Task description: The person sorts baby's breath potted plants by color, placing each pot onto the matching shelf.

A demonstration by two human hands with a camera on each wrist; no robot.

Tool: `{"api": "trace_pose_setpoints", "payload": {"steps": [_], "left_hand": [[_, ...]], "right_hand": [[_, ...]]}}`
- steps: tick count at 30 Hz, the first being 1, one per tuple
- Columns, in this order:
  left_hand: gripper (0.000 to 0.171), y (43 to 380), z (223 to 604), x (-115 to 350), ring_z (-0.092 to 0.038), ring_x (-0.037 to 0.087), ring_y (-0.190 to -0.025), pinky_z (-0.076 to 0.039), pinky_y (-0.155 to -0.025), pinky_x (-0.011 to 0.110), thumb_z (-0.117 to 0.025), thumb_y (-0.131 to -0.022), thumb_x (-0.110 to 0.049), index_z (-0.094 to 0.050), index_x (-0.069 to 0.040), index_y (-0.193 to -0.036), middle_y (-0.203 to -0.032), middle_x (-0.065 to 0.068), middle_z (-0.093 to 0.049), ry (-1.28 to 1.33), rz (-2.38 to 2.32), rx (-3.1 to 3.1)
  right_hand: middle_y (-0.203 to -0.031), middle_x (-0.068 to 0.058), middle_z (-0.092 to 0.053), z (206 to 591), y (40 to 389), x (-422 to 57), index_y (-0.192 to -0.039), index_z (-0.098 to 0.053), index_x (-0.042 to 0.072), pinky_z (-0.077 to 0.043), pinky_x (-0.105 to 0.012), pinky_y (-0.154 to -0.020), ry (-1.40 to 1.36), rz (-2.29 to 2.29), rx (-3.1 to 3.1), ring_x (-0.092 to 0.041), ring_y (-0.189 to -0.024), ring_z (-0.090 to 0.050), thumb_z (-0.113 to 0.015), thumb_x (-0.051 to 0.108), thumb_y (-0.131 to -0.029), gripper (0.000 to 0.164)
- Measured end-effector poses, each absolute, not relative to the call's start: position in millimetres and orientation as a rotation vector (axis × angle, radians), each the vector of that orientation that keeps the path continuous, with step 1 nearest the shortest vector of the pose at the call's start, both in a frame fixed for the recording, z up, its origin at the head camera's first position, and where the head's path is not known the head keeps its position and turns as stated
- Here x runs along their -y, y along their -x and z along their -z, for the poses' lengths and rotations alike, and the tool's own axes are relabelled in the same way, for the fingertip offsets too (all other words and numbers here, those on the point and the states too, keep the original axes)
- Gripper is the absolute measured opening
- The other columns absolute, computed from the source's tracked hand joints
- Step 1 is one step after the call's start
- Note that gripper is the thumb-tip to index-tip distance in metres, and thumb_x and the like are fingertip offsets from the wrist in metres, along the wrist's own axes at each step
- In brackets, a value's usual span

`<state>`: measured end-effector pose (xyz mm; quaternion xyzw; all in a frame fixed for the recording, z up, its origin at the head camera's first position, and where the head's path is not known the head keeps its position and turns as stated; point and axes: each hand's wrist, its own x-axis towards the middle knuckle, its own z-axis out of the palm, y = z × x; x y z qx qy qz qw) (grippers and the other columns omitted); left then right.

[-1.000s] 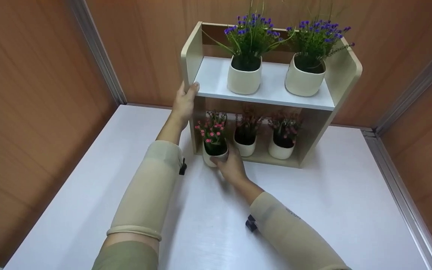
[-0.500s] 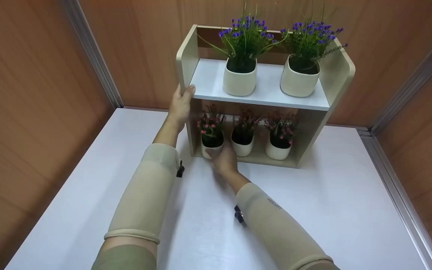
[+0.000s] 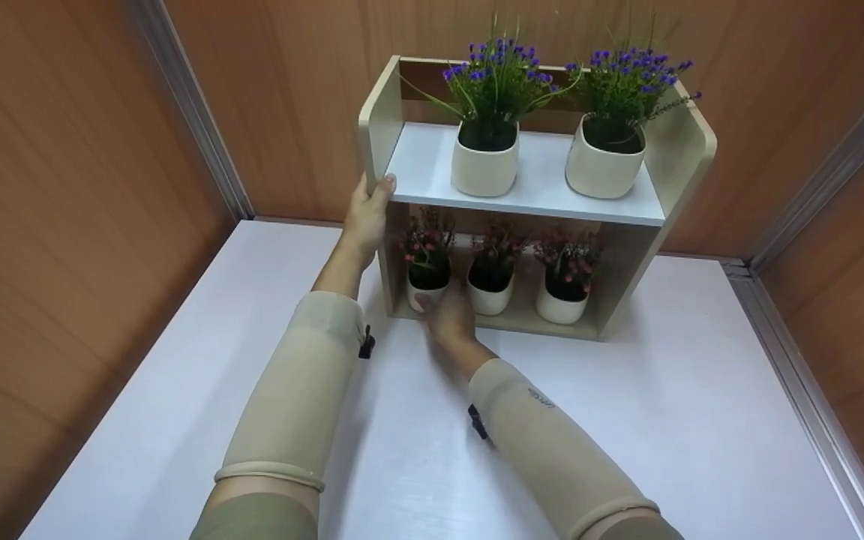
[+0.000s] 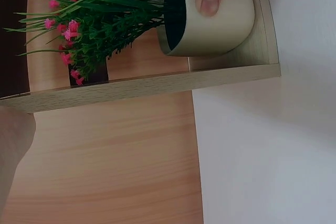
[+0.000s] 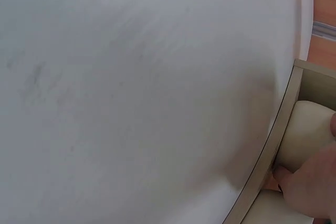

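Observation:
My left hand (image 3: 367, 223) grips the left side panel of a two-tier wooden shelf (image 3: 379, 139), its thumb at the upper board's corner. At the left end of the lower tier stands a potted plant with pink flowers in a white pot (image 4: 231, 30). Around that pot my right hand (image 3: 451, 319) is curled, the thumb across its front; most of the fingers are hidden in the head view. Close by the right hand stands a middle pink-flowered potted plant (image 3: 493, 300), and another potted plant (image 3: 561, 309) is farther right.
Two potted plants with purple flowers, a left one (image 3: 484, 171) and a right one (image 3: 604, 171), stand on the upper tier. Under the shelf is a white table (image 3: 417, 465). Wood-grain walls (image 3: 282, 112) with metal corner strips enclose it at the back and sides.
My right hand has moved the left pink-flowered potted plant from the lower tier's front edge back into the shelf, in line with the other two. My left hand keeps its grip on the panel.

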<state>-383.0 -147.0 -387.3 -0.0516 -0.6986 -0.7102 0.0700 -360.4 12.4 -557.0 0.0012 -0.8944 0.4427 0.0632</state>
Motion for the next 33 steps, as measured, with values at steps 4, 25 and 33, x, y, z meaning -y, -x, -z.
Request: {"api": "trace_pose_setpoints", "payload": {"steps": [4, 25, 33], "left_hand": [[0.065, 384.5, 386.6, 145.7, -0.012, 0.029, -0.173, -0.009, -0.142, 0.051, -0.046, -0.115, -0.043, -0.023, -0.026, -0.174, -0.182, 0.007, -0.025, 0.164, 2.143, 2.1], [0.065, 392.1, 386.8, 142.0, -0.012, 0.027, -0.173, -0.009, -0.141, 0.052, -0.047, -0.115, -0.046, -0.025, -0.027, -0.173, -0.182, 0.005, -0.024, 0.155, 2.155, 2.107], [0.071, 391.6, 393.4, 149.5, -0.011, 0.03, -0.173, -0.012, -0.142, 0.05, -0.047, -0.114, -0.051, -0.02, -0.025, -0.175, -0.183, 0.009, -0.019, 0.121, 2.13, 2.036]], "right_hand": [[-0.163, -0.023, -0.052, 566.7, 368.0, -13.9, -0.165, -0.035, 0.002, -0.048, -0.052, -0.124, -0.03, -1.338, 2.683, -0.039, -0.151, -0.052, -0.078, 0.046, -0.1, 0.089], [-0.18, -0.023, -0.018, 517.7, 317.9, -18.8, -0.173, -0.015, 0.003, -0.033, -0.055, -0.134, -0.155, -1.541, 2.639, -0.04, -0.165, -0.029, -0.063, 0.018, -0.106, 0.084], [-0.181, -0.016, -0.018, 506.3, 285.6, -17.4, -0.173, -0.023, 0.015, -0.037, -0.057, -0.131, -0.256, -1.561, 2.721, -0.039, -0.165, -0.032, -0.064, 0.025, -0.108, 0.078]]}}
